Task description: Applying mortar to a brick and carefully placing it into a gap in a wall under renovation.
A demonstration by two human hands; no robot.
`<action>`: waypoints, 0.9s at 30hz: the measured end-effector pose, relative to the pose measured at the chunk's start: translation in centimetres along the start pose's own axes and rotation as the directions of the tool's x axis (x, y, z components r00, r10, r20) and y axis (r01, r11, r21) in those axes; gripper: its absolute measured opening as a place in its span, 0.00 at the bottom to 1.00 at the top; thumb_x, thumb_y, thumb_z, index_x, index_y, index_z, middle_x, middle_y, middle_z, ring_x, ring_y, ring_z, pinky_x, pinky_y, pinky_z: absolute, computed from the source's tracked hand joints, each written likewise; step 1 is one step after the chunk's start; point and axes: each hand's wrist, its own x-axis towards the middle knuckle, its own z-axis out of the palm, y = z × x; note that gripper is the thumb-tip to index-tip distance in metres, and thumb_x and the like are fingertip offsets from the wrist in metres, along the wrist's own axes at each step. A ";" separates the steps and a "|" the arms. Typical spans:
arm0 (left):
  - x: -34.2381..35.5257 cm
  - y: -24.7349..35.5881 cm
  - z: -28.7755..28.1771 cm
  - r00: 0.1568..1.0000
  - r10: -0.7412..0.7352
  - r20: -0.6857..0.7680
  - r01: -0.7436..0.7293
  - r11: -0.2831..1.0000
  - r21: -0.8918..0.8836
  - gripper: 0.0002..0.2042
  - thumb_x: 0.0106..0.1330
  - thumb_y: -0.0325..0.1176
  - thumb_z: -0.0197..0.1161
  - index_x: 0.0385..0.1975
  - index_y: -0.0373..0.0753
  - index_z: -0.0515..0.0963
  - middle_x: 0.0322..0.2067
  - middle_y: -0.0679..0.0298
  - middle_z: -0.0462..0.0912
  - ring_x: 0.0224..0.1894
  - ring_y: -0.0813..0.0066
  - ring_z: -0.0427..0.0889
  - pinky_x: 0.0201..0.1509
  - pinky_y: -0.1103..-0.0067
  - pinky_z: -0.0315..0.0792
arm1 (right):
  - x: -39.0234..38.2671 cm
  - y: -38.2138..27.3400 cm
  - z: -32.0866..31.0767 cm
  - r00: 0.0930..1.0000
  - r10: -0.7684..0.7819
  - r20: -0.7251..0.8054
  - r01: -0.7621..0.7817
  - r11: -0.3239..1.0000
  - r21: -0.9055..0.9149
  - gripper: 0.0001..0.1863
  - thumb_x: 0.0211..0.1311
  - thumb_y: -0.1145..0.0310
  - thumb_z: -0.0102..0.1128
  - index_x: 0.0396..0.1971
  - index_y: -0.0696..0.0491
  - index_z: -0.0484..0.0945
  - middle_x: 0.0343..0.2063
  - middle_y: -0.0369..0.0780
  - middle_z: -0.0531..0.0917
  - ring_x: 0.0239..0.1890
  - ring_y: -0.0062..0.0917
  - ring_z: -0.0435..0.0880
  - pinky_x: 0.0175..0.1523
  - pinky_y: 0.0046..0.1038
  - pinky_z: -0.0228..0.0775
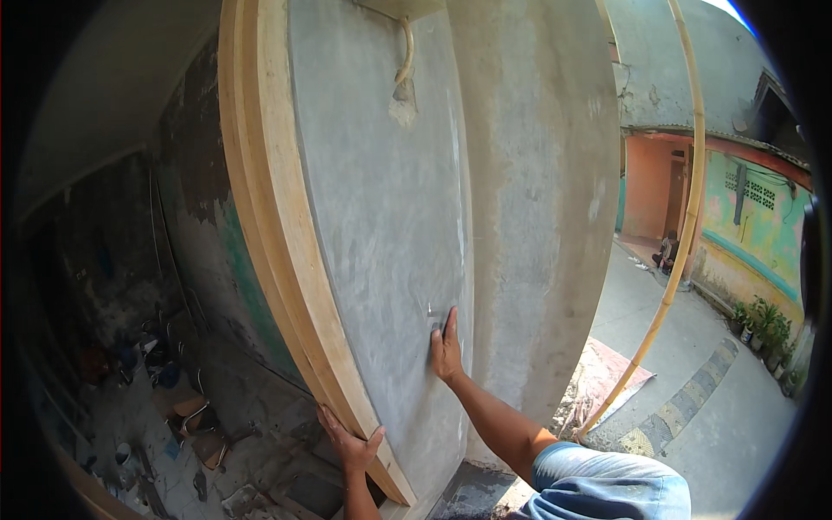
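Observation:
A pale wooden door frame (286,225) runs up the left side of a smooth grey plastered wall (373,191). Low on that frame, my left hand (351,442) grips the wood, its fingers over the left side and its thumb on the side by the wall. Farther right and higher, my right hand (446,351) is against the plaster near the wall's corner. Its fingers are closed around something small and greyish, mostly hidden by the hand, so its kind cannot be told.
A bent tube (405,52) sticks out high on the wall above a rough patch. Through the doorway, a dark room has cluttered things (195,407) on its floor. Outside at right stand a bamboo pole (689,199), a pinkish cloth (611,377) and potted plants (763,325).

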 end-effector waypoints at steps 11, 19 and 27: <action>-3.1 4.7 -0.9 0.986 -0.136 -0.098 0.157 0.952 0.263 0.46 0.48 0.36 0.70 0.66 0.33 0.49 0.65 0.43 0.49 0.68 0.48 0.49 0.67 0.59 0.53 | -28.8 18.4 -33.3 0.367 0.794 0.485 -0.167 0.569 -0.805 0.40 0.63 0.38 0.41 0.61 0.60 0.62 0.50 0.56 0.75 0.54 0.47 0.74 0.58 0.37 0.66; -27.3 2.3 2.3 0.765 -0.545 -0.342 0.644 0.650 0.405 0.12 0.51 0.26 0.65 0.35 0.32 0.74 0.36 0.54 0.72 0.37 0.60 0.75 0.39 0.70 0.72 | -47.7 28.8 -61.4 0.208 0.967 0.146 -0.490 0.233 -0.840 0.25 0.62 0.51 0.56 0.47 0.58 0.75 0.26 0.45 0.81 0.23 0.29 0.81 0.23 0.31 0.74; -47.7 10.5 4.9 0.258 -0.963 0.070 0.671 0.231 0.704 0.10 0.47 0.30 0.66 0.16 0.34 0.71 0.13 0.62 0.73 0.17 0.72 0.71 0.24 0.72 0.65 | -44.3 30.4 -62.2 0.080 0.987 0.139 -0.803 0.147 -0.578 0.27 0.62 0.53 0.55 0.54 0.57 0.70 0.30 0.41 0.80 0.24 0.26 0.79 0.25 0.28 0.71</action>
